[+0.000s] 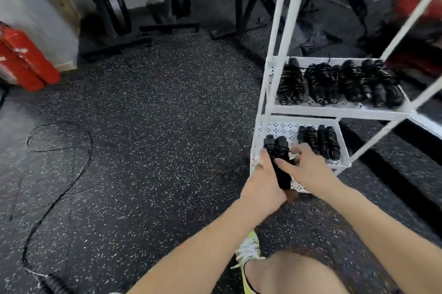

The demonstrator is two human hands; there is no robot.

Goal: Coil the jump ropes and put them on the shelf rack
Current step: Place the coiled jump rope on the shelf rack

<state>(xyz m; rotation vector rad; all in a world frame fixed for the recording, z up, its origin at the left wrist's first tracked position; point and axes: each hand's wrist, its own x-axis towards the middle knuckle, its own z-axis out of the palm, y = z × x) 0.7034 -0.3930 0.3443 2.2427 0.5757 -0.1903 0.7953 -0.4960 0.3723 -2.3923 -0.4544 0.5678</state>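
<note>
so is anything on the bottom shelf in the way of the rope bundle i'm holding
Nothing visible blocks it. The coiled black jump rope, held by the left hand and right hand, is over bare white perforated bottom shelf. The stored black coiled ropes lie to its right.

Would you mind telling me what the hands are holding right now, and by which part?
The left hand grips a coiled jump rope around its lower handles; the right hand pinches its cord-wrapped middle.

Single head-worn wide-angle view: we look forward and steeply down, close over our hands (284, 171), facing the shelf rack (282, 59) and speckled floor (155, 126).
</note>
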